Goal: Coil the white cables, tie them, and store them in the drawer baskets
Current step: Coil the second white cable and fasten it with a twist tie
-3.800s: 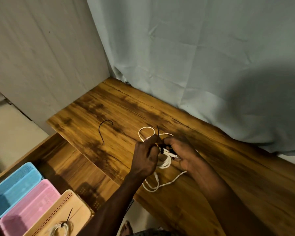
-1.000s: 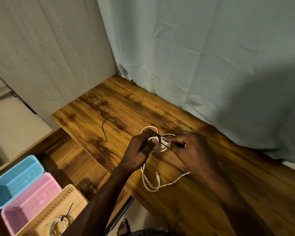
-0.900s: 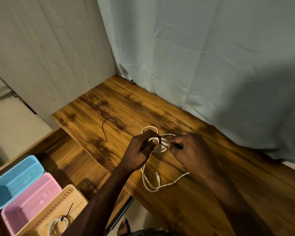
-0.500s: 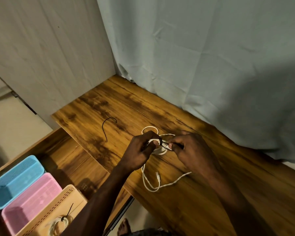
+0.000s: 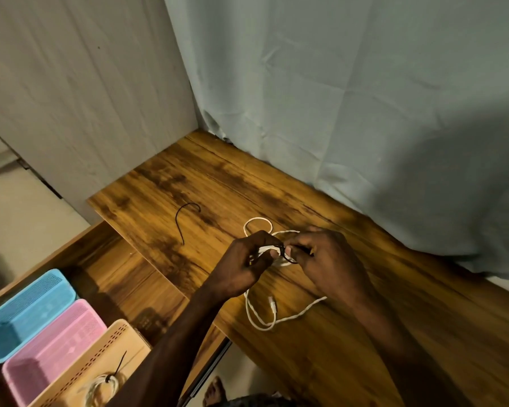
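Note:
A coiled white cable (image 5: pixel 269 248) is pinched between both hands just above the wooden desk top (image 5: pixel 365 304). My left hand (image 5: pixel 246 264) grips the coil's left side. My right hand (image 5: pixel 325 259) holds a thin black tie (image 5: pixel 288 258) looped around the coil. Loose white cable (image 5: pixel 260 320) trails on the desk below my hands, and one loop (image 5: pixel 256 223) shows above them. The open drawer (image 5: pixel 115 268) at lower left holds a blue basket (image 5: pixel 27 311), a pink basket (image 5: pixel 53 351) and a beige basket (image 5: pixel 100 362), in which a tied cable coil (image 5: pixel 103 389) lies.
A spare black tie (image 5: pixel 184 220) lies on the desk, left of my hands. A pale blue curtain (image 5: pixel 365 113) hangs along the desk's back edge, and a grey wall panel (image 5: pixel 71 83) stands at the left. A foot (image 5: pixel 215 392) shows below the desk edge.
My right hand has drawn in toward the left hand and the black tie loop has closed tighter around the coil. The trailing cable and spare tie have not moved.

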